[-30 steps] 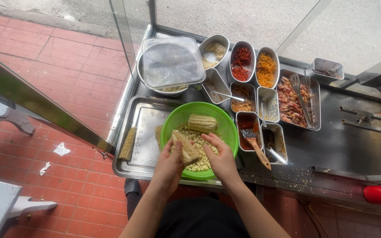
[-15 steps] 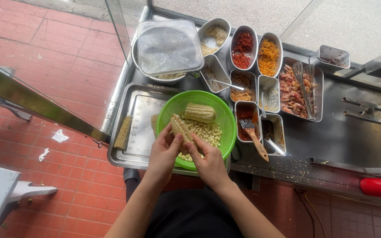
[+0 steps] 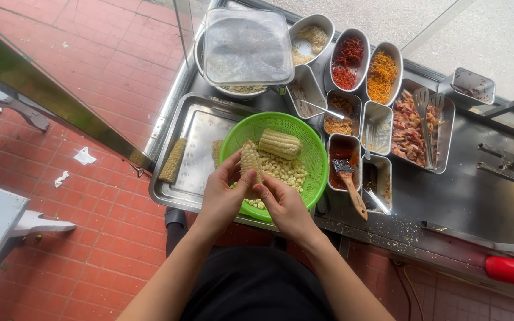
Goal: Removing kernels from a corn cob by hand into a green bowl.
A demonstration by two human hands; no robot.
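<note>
Kernel stripping in progress: left hand [image 3: 221,199] and right hand [image 3: 282,205] each grip, fingers pinched, the corn cob [image 3: 250,161] over the green colander [image 3: 310,156]; rotating the cob likely comes next.

A street food stall: a steel counter [image 3: 465,196] holding metal tubs of toppings [image 3: 382,74] at upper right, beside red brick pavement [image 3: 60,71] at left.

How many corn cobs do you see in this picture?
4: one cob in both hands over the green basket, one whole cob lying inside it, and two stripped cobs on the steel tray. Others may be hidden.
</note>
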